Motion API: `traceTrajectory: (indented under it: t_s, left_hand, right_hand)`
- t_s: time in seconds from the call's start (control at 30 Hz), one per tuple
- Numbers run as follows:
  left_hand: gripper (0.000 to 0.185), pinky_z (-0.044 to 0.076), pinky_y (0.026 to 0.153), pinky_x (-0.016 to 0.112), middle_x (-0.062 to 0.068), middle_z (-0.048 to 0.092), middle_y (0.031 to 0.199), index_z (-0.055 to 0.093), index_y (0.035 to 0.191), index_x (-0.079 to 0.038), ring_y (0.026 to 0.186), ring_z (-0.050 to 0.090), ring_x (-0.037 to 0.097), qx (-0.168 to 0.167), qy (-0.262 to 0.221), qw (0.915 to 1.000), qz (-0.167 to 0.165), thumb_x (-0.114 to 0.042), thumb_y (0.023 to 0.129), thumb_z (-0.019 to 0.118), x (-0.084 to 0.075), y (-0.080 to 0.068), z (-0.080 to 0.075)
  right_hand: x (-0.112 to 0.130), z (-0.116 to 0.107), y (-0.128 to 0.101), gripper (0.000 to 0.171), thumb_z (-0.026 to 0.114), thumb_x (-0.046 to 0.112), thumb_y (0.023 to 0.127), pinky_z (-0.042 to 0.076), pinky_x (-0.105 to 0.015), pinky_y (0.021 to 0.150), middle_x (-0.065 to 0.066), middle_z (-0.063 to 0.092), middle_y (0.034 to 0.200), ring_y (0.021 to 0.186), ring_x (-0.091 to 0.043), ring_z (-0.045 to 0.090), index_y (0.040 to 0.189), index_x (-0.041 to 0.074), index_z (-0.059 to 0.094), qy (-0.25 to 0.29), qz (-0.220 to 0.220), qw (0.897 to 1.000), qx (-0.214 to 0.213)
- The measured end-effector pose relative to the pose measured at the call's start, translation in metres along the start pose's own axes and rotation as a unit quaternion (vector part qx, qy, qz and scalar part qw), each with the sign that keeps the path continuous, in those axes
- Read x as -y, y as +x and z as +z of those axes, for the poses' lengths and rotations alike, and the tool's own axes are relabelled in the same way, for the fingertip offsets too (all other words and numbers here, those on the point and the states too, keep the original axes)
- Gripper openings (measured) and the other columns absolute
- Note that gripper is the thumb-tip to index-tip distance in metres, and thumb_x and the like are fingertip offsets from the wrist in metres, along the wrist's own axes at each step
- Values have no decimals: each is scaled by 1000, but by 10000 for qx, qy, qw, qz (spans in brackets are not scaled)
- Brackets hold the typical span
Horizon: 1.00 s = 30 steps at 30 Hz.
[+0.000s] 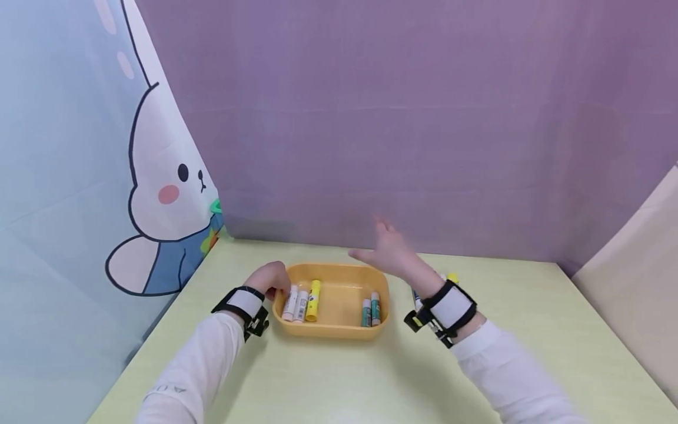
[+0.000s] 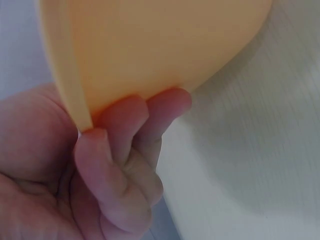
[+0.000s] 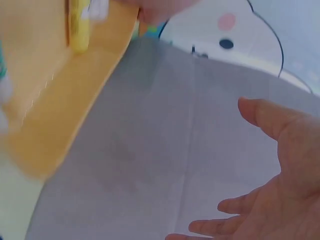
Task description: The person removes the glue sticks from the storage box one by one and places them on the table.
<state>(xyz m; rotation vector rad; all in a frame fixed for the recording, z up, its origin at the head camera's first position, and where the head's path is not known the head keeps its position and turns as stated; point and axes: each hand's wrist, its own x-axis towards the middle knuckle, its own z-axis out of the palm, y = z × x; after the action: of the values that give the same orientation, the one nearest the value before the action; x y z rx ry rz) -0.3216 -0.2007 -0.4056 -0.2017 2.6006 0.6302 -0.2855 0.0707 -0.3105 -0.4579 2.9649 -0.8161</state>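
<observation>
A yellow-orange plastic basket (image 1: pixel 339 331) stands on the table. My left hand (image 1: pixel 272 278) grips its left rim; in the left wrist view its fingers (image 2: pixel 122 117) curl under the basket wall (image 2: pixel 155 45). Inside, at the left, lie two white glue sticks (image 1: pixel 300 306) and a yellow glue stick (image 1: pixel 313 300). Two small teal glue sticks (image 1: pixel 375 309) lie at the right end. Above the basket's back right corner is my right hand (image 1: pixel 391 253), its fingers spread and holding nothing. The right wrist view shows its palm (image 3: pixel 300 175) apart from the basket.
Partly hidden behind the right wrist are a few small items, one with a yellow end (image 1: pixel 452 277), on the pale yellow table (image 1: pixel 339 383). A purple cloth (image 1: pixel 397 129) hangs behind the table. At the left hangs a blue curtain (image 1: pixel 58 235) with a cartoon rabbit.
</observation>
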Motion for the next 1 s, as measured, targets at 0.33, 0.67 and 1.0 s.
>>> traceTrajectory:
  t_s: [0.33, 0.67, 1.0]
  left_hand:
    - [25, 43, 42, 22, 11, 57, 72, 54, 98, 5, 43, 45, 12, -22, -3, 10000, -15, 3, 74, 61, -8, -1, 1]
    - [21, 42, 41, 22, 6, 50, 63, 57, 94, 4, 42, 44, 13, 20, 175, 9998, 129, 4, 73, 59, -10, 6, 3]
    - [12, 38, 40, 22, 3, 44, 55, 61, 85, 4, 40, 41, 11, 111, 219, 9995, 223, 4, 74, 57, -8, 4, 0]
  right_hand:
    - [32, 47, 5, 104, 66, 54, 80, 29, -54, 108, -19, 11, 156, 141, -41, 16, 151, 7, 7, 362, -56, 9984, 438]
    - [41, 88, 15, 102, 63, 57, 81, 33, -50, 108, -19, 20, 153, 139, -37, 26, 150, 3, 12, 443, 124, 9959, 776]
    - [41, 141, 21, 96, 63, 50, 85, 35, -45, 107, -25, 23, 151, 137, -39, 27, 147, -5, 14, 263, 212, 9939, 1045]
